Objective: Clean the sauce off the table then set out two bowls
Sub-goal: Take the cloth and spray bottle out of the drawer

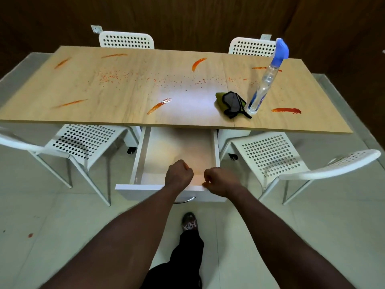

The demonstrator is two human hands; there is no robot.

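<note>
Curling into fists at the flat rim of the white drawer (179, 146): left hand (178, 174), right hand (221, 180); grip unclear.

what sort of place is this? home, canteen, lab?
Likely a dining area, possibly staged: a long wooden table with white perforated chairs along both sides, sauce smears across its top, and a spray bottle and cloth set out for cleaning. An open drawer sits under the table.
</note>
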